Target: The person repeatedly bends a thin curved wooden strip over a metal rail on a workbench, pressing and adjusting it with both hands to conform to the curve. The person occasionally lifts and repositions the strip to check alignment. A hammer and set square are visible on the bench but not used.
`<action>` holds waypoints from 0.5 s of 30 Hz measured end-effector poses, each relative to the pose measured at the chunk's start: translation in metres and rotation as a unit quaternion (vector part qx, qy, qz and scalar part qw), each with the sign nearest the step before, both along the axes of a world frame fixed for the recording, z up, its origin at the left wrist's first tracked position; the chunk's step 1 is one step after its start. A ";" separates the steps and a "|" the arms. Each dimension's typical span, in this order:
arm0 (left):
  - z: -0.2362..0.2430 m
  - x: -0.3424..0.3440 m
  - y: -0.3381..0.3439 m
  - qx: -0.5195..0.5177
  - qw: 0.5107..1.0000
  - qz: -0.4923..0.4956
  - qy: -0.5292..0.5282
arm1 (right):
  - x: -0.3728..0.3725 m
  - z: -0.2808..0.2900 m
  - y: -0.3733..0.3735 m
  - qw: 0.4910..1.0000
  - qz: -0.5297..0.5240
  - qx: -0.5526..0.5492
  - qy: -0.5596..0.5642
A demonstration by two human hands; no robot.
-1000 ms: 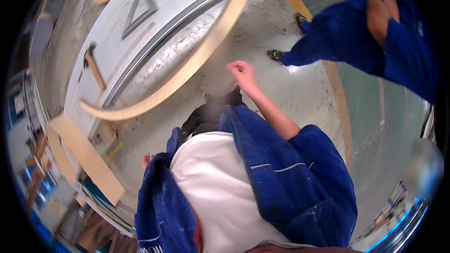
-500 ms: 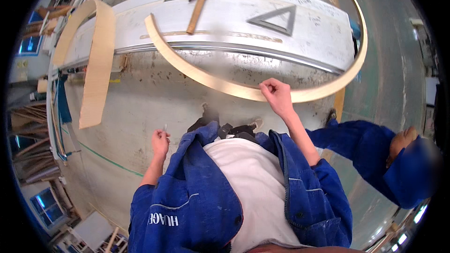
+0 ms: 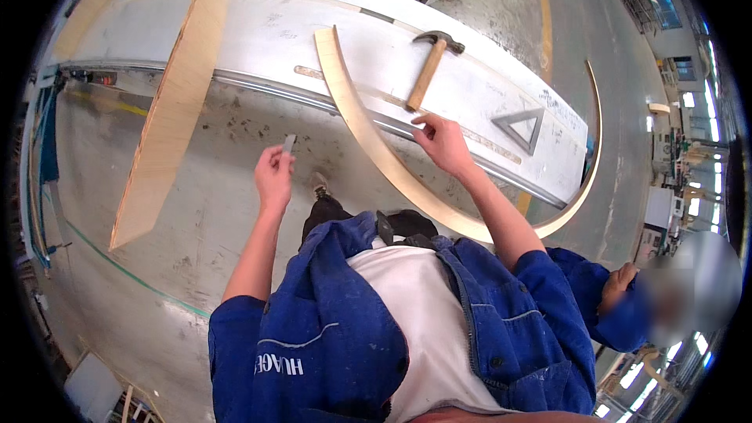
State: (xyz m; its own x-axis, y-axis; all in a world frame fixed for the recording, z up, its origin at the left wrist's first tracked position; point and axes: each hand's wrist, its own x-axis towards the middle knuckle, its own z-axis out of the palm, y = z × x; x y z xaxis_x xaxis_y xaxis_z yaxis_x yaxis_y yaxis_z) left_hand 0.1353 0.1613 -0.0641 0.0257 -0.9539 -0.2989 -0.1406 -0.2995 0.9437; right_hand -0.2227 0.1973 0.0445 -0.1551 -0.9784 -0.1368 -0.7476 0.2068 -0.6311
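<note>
The left hand (image 3: pixel 274 176) pinched a grey strip (image 3: pixel 290 143); the right hand (image 3: pixel 445 146), loosely spread, had a hammer (image 3: pixel 425 75) at twelve o'clock.

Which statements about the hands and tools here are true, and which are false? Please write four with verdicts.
1. The left hand holds a small grey piece. True.
2. The grey triangle lies to the right of the hammer. True.
3. The hammer lies on the floor. False: it lies on the white table.
4. The right hand holds the grey triangle. False: that hand is apart from it, nearer the hammer.
</note>
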 end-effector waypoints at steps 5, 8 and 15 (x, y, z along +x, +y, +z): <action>0.030 -0.043 -0.067 -0.053 0.997 -0.048 0.006 | 0.021 0.004 -0.105 0.997 0.069 0.039 -0.003; 0.038 -0.069 -0.093 -0.075 0.995 -0.069 -0.018 | 0.020 -0.026 -0.159 0.994 0.061 0.070 -0.050; 0.016 -0.109 -0.118 -0.154 0.983 -0.047 -0.092 | 0.049 -0.066 -0.277 0.997 0.054 0.006 0.053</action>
